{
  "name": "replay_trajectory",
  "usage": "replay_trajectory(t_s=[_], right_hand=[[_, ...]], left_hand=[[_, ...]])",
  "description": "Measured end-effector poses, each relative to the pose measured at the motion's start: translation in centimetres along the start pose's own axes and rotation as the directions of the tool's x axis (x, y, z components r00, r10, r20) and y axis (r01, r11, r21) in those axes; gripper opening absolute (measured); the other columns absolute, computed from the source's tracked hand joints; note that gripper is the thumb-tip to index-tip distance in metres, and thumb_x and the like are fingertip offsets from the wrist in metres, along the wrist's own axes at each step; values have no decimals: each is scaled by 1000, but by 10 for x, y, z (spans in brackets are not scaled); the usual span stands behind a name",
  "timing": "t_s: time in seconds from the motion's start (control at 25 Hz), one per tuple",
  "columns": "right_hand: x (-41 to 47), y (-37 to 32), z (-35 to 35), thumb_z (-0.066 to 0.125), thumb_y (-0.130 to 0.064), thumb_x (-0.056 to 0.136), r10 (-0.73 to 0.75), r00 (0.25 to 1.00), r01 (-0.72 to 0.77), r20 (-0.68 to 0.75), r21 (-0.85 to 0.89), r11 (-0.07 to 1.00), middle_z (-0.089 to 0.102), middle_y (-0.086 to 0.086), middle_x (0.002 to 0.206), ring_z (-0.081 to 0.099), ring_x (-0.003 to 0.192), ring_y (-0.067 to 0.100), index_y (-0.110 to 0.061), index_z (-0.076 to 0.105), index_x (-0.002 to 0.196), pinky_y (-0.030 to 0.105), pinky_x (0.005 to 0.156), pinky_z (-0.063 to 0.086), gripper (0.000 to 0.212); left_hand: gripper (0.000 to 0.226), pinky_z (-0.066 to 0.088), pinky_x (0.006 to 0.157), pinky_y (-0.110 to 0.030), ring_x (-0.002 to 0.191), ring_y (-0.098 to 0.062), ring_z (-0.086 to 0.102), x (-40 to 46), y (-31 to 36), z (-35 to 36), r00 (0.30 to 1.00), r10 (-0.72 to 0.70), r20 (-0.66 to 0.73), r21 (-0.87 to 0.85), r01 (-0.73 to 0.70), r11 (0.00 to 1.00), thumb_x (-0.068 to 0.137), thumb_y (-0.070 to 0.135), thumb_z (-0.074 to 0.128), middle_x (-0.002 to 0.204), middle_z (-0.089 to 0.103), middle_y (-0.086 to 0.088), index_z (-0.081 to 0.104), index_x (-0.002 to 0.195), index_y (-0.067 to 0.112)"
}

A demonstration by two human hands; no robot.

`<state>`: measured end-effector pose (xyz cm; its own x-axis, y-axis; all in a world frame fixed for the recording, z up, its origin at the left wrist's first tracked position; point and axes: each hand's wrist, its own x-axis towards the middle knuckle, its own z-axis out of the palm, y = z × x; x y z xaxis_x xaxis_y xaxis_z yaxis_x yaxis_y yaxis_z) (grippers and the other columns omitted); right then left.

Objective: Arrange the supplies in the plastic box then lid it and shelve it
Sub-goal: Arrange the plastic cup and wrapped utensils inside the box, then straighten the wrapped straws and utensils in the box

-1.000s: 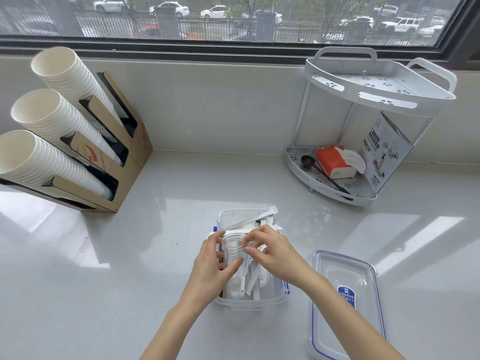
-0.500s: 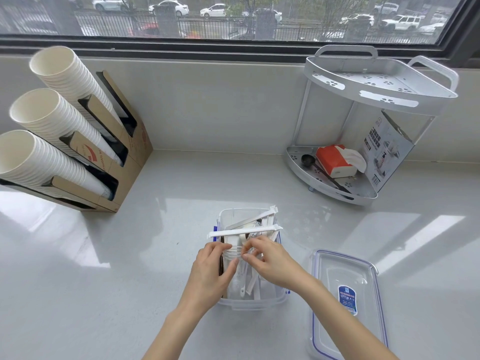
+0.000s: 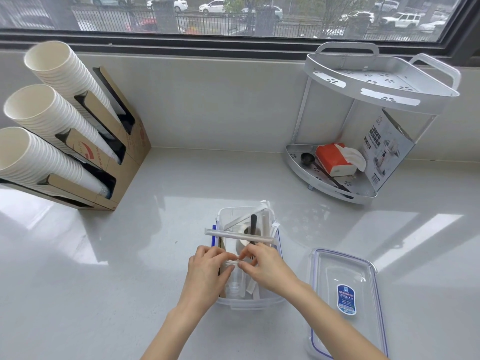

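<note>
Both hands (image 3: 207,275) apparently grip a clear cup (image 3: 233,279).

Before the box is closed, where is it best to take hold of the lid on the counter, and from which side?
Probably by its long left edge, reached from above with the right hand. The lid lies flat on the counter, right of the plastic box, so only its raised rim offers grip, and that edge is nearest the box.

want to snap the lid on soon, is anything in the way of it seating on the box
Yes. A wrapped straw lies across the plastic box rim, more wrapped sticks poke above its far edge, and both hands are inside it. The lid lies beside it.
</note>
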<state>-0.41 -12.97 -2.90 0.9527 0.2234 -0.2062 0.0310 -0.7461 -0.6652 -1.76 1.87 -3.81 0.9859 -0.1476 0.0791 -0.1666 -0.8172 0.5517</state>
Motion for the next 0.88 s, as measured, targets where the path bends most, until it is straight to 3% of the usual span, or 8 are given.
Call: replay_trajectory(t_s=[0.28, 0.48, 0.56, 0.76, 0.88], right_hand=[[-1, 3, 8, 53, -29, 89, 59, 998, -59, 10, -28, 998, 65, 8, 111, 53, 86, 15, -14, 62, 109, 28, 81, 45, 27], [-3, 1, 4, 52, -26, 89, 41, 999, -41, 3, -34, 999, 67, 8, 109, 60, 99, 21, -13, 62, 109, 33, 87, 49, 26], [-4, 1, 2, 51, -25, 89, 40, 999, -40, -14, -15, 999, 68, 6, 106, 60, 95, 19, -14, 63, 106, 35, 87, 51, 24], [-8, -4, -17, 50, -20, 90, 60, 981, -36, -187, 125, 991, 63, 0, 81, 56, 73, 14, -10, 65, 93, 31, 78, 49, 19], [-1, 2, -30, 51, -21, 89, 126, 930, -88, -344, 125, 988, 58, 2, 87, 52, 75, 17, -14, 58, 92, 29, 73, 42, 11]], left_hand=[[27, 19, 82, -24, 114, -19, 37, 2, 0, 1, 998, -12, 65, 77, 7, 997, 89, 27, 49, 114, 61, 9, 60, 113, 27], [28, 20, 82, -24, 114, -20, 38, 2, -1, 3, 999, -10, 50, 78, 6, 997, 88, 26, 50, 115, 62, 8, 60, 114, 23], [28, 19, 82, -24, 114, -19, 38, 3, -1, 3, 998, -11, 60, 88, 6, 996, 89, 28, 48, 115, 61, 9, 59, 114, 22], [27, 23, 82, -24, 111, -18, 42, 11, 6, -1, 1000, -15, 3, 50, 14, 999, 88, 26, 48, 112, 60, 7, 55, 114, 22], [32, 29, 89, -28, 113, -19, 43, 20, 13, -1, 1000, 16, -17, 19, -16, 1000, 87, 21, 49, 116, 55, 2, 49, 119, 21]])
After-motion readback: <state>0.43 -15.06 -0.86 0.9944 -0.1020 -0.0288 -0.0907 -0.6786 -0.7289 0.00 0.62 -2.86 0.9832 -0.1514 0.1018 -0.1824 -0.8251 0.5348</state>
